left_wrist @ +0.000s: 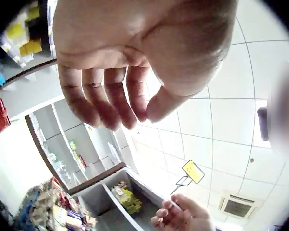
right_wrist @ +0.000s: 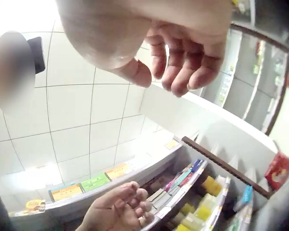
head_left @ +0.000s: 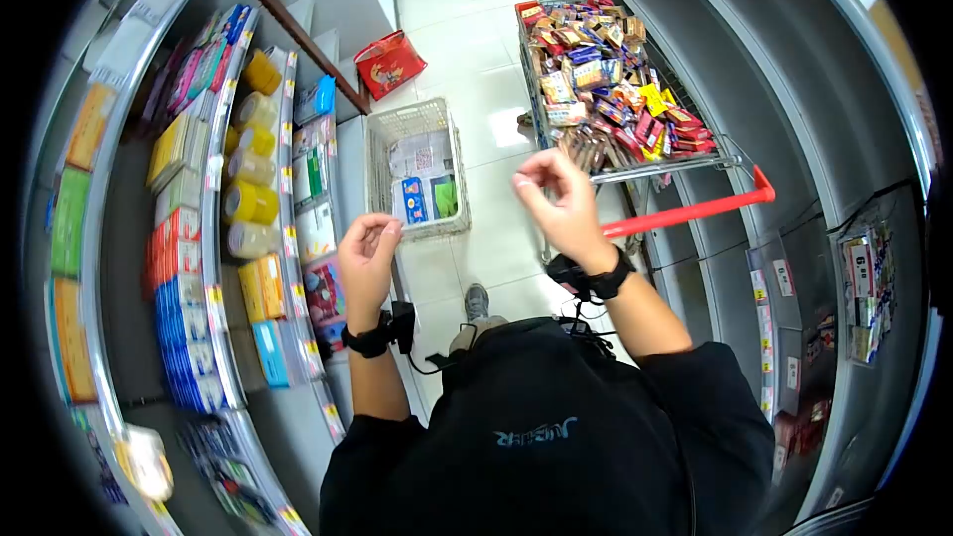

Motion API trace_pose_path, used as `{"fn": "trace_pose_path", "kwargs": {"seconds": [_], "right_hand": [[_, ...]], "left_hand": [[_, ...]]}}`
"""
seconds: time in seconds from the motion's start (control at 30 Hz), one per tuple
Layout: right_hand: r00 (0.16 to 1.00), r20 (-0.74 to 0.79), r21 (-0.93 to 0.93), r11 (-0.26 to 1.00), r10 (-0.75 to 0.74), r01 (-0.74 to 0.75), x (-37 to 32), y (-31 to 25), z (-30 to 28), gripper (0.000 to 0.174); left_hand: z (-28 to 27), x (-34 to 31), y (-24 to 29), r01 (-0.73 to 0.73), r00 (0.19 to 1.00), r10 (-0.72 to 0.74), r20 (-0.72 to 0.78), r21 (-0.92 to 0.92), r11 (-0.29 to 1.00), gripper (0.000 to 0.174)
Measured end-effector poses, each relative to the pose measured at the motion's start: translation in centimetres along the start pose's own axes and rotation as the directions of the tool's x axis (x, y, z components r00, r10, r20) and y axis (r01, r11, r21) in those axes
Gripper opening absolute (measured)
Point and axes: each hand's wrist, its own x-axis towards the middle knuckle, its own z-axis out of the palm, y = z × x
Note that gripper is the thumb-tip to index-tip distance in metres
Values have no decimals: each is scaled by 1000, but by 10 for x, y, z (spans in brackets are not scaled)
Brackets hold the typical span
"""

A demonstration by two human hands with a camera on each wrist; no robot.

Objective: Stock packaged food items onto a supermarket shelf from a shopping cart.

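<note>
My left hand (head_left: 369, 256) hovers in front of the left shelves, fingers loosely curled and nothing in them; the left wrist view shows its palm and bent fingers (left_wrist: 116, 103) with thumb and index tip close together. Nearest to it is a pale plastic basket (head_left: 382, 134) on the floor, holding a newspaper sheet, a blue packet (head_left: 414, 200) and a green item (head_left: 446, 197). My right hand (head_left: 564, 201), also loosely curled and holding nothing, is raised close to the red handle (head_left: 685, 215) of a shopping cart. Small colourful packets (head_left: 615, 89) are heaped in the cart.
Shelves on the left carry yellow tape-like rolls (head_left: 251, 201), red boxes (head_left: 177, 246) and blue-and-white boxes (head_left: 189, 342). A red bag (head_left: 390, 65) lies on the tiled floor (head_left: 486, 60) past the basket. Grey shelves (head_left: 735, 69) line the right side.
</note>
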Motion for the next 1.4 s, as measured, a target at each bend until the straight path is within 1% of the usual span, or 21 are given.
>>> {"fn": "trace_pose_path", "kwargs": {"seconds": [0.07,0.1,0.13,0.23,0.3,0.37,0.43,0.53,0.7,0.77,0.83,0.9,0.93,1.03,1.1,1.17,1.2,1.23,1.3,1.37,1.4], "right_hand": [[998,-3,94,994,62,-62,25,11,54,14],[996,2,157,984,91,-90,36,17,76,14],[996,25,121,989,82,-84,47,18,90,15],[991,-12,63,989,134,-133,77,33,112,14],[979,-138,147,981,148,-127,98,48,113,9],[951,-258,141,980,171,-138,118,55,104,8],[919,-367,129,986,143,-102,140,72,89,10],[854,-509,65,994,110,-89,175,90,59,11],[760,-634,130,989,141,-75,220,129,3,11],[747,-630,157,977,212,-145,233,148,-19,10],[695,-680,188,972,234,-143,240,164,-39,10],[678,-678,230,958,283,-170,243,178,-59,10],[661,-701,208,963,268,-170,243,187,-68,11],[582,-751,180,945,311,-273,232,201,-91,12],[536,-773,208,933,340,-294,225,202,-102,16],[520,-773,255,928,364,-272,220,199,-108,17],[496,-791,223,924,358,-311,220,197,-110,18],[504,-791,199,925,346,-323,216,203,-113,18],[441,-821,210,911,362,-356,215,207,-113,17],[397,-845,217,909,357,-355,218,210,-114,17],[376,-856,220,908,355,-357,221,211,-114,16]], "left_hand": [[-32,32,-12,8,1000,-7,-19,20,1000,8],[-48,47,-13,-13,1000,15,-24,101,995,8],[-59,58,-15,-34,999,39,-26,181,983,8],[-81,90,-22,-25,999,27,-17,96,995,8],[-86,111,-31,-19,1000,19,2,73,997,7],[-82,128,-39,-22,999,18,47,67,998,7],[-74,149,-50,-26,996,25,85,12,1000,6],[-51,180,-54,-8,993,6,118,16,1000,6],[-8,248,-63,-32,972,10,233,90,995,7],[14,280,-62,-33,965,-3,263,135,990,8],[37,306,-62,-36,946,-16,324,156,987,8],[60,331,-61,-35,926,-32,376,171,985,8],[73,343,-60,-51,913,-28,407,182,982,8],[106,380,-67,-76,878,-27,477,195,978,8],[129,403,-73,-87,834,-36,551,196,977,8],[159,423,-74,-83,810,-44,585,188,979,8],[174,434,-75,-138,781,11,624,156,978,8],[189,445,-77,-190,747,64,662,121,974,8],[219,468,-81,-170,702,45,710,106,980,9],[248,494,-89,-267,630,129,766,57,962,9],[262,508,-92,-259,598,126,792,42,965,9]]}}
